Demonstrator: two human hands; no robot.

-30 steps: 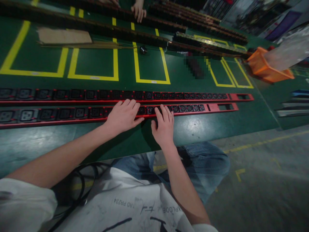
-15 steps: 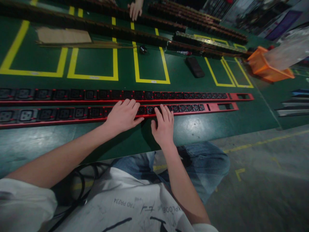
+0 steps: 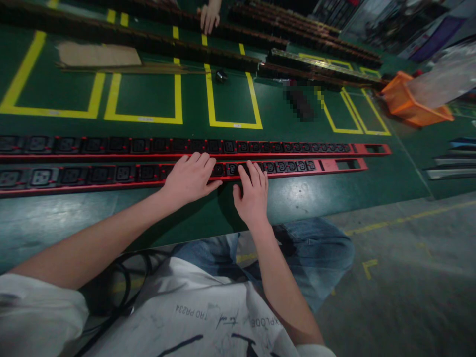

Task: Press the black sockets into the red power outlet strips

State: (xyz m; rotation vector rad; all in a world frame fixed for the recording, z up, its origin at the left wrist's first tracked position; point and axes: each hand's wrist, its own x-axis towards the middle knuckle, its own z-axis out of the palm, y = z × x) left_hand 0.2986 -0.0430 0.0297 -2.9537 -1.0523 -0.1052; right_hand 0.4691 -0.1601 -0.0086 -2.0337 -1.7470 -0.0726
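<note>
Two long red power strips with rows of black sockets lie side by side on the green table (image 3: 334,193). My left hand (image 3: 189,178) rests palm down on the near strip (image 3: 111,174), fingers together and stretched across its sockets. Just to its right, my right hand (image 3: 253,196) has its fingers laid on the same strip and its thumb at the strip's near edge. Neither hand holds anything loose. The far strip (image 3: 282,147) lies untouched just beyond my fingertips.
Yellow taped rectangles mark the table. Several dark strips (image 3: 297,34) lie along the back, where another person's hand (image 3: 208,17) rests. A cardboard sheet (image 3: 98,54), a small black part (image 3: 220,76) and an orange bin (image 3: 409,104) are there too. A black cable (image 3: 122,277) hangs by my lap.
My hands have stayed where they were on the near strip. The other person's hand at the back has shifted slightly.
</note>
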